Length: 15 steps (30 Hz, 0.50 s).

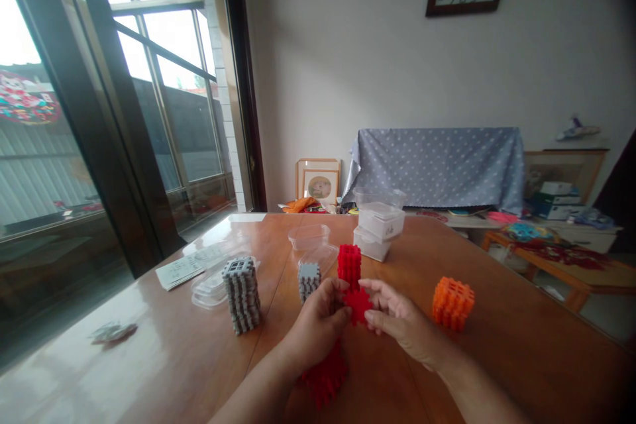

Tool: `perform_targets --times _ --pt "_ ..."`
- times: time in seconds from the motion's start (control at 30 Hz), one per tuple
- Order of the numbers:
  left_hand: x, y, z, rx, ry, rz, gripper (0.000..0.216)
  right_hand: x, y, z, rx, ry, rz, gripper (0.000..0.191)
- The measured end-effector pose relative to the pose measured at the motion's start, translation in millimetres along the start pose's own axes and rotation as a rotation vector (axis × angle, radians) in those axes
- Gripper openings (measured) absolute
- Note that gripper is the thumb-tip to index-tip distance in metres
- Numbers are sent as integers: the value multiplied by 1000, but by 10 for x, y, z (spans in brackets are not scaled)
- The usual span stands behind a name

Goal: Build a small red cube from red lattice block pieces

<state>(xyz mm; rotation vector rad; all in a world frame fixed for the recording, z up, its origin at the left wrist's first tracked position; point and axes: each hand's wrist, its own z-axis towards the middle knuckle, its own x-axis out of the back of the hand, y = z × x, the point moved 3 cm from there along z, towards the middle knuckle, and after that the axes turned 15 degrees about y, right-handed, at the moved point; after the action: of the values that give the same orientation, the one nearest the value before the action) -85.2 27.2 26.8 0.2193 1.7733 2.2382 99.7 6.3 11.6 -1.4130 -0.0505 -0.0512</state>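
Between my two hands is a flat red interlocking tile [358, 306] with notched edges. My left hand [325, 315] pinches its left side between thumb and fingers. On the right side, the thumb and fingertips of my right hand [395, 311] close on the same tile. Just behind it stands a stack of red tiles [349, 262]. More red tiles [325, 374] lie on the table below my left wrist, which partly covers them. A short grey stack [309, 277] is left of the red one, partly behind my left hand.
A taller grey stack [242, 298] stands at left, an orange stack [453, 303] at right. Clear plastic containers [380, 222] and an open tub [308, 237] sit at the back of the wooden table [397, 384]. Paper sheets [186, 265] and a crumpled packet [113, 332] lie at left.
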Motion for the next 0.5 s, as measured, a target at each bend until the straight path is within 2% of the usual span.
perform_targets --times 0.17,0.33,0.5 --pt "15 -74 26 188 65 -146 42 51 -15 -21 161 47 -259 79" --pt "11 -50 1 259 56 -215 44 21 -161 -81 329 20 -436 61" --pt "17 -52 2 295 77 -191 49 88 -151 -28 336 44 -505 50"
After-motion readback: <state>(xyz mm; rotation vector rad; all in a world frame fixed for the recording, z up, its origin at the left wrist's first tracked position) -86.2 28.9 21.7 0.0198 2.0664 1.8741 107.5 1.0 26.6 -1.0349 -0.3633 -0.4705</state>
